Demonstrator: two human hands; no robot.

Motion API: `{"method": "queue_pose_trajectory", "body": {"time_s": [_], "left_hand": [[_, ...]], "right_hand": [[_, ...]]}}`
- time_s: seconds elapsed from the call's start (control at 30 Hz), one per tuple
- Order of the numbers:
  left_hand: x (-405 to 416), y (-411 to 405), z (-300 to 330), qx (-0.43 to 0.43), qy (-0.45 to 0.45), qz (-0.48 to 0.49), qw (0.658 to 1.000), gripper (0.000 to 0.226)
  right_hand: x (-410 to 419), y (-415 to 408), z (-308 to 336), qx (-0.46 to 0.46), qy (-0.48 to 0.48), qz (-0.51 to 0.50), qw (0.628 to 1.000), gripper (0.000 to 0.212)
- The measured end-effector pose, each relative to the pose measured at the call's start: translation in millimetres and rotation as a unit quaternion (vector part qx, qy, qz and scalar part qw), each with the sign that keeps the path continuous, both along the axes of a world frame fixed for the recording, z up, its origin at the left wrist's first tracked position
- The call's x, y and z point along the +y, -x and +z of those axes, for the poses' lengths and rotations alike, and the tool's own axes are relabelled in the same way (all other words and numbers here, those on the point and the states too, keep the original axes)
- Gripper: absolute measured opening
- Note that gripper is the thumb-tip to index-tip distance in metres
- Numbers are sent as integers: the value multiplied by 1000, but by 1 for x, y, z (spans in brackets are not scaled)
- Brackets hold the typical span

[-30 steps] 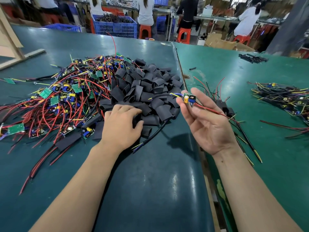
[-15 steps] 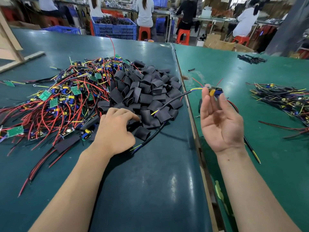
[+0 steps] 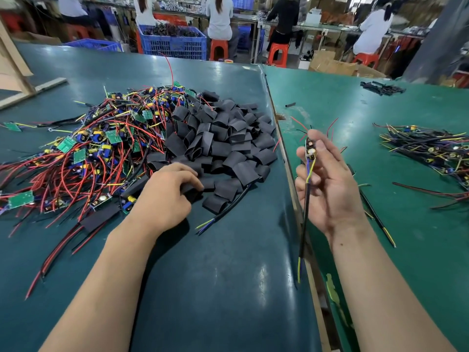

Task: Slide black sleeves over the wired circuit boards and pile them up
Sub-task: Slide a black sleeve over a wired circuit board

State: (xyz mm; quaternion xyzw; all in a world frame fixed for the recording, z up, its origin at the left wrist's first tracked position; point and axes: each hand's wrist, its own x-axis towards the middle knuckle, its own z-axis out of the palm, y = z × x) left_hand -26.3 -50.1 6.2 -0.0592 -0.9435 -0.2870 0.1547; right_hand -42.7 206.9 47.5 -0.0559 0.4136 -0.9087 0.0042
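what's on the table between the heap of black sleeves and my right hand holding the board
In the head view, only the seam where the two green tables meet lies between the sleeve heap and the right hand holding the circuit board.

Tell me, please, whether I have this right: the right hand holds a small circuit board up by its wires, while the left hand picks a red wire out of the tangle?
Not quite. In the head view the left hand grips a black sleeve at the near edge of the sleeve pile, not a red wire. The right hand does hold up the circuit board.
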Motion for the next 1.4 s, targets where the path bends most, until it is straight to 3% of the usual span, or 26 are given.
{"method": "queue_pose_trajectory", "body": {"time_s": [0.13, 0.33, 0.4, 0.63, 0.8, 1.0, 1.07, 1.13, 1.3, 1.4], "left_hand": [[-10, -2, 5, -35, 34, -58, 997, 49], [-17, -1, 4, -29, 21, -69, 997, 62], [-17, 2, 1, -11, 27, -45, 999, 59], [-17, 5, -8, 6, 21, -27, 999, 54], [-17, 6, -9, -25, 48, -40, 998, 63], [-17, 7, -10, -26, 45, -31, 998, 61], [-17, 7, -11, -26, 41, -23, 999, 60], [-17, 7, -10, -23, 37, -18, 999, 59], [-16, 7, -8, -18, 39, -8, 999, 40], [-15, 7, -8, -36, 57, 14, 998, 39]], "right_hand": [[6, -1, 1, -21, 59, 34, 997, 37], [-5, -3, -3, 27, -74, -6, 997, 11], [-5, -3, -3, 24, -73, -14, 997, 15], [12, -2, 4, -10, 83, 27, 996, 19], [20, -5, 5, 22, 197, 154, 968, 26], [15, -4, 4, 13, 111, 173, 979, 31], [13, -5, 3, 20, 124, 214, 969, 44], [11, -6, 2, 45, 106, 192, 975, 56], [0, -5, 1, 68, -10, 63, 996, 30], [1, -4, 4, 33, -15, 36, 999, 32]]}}
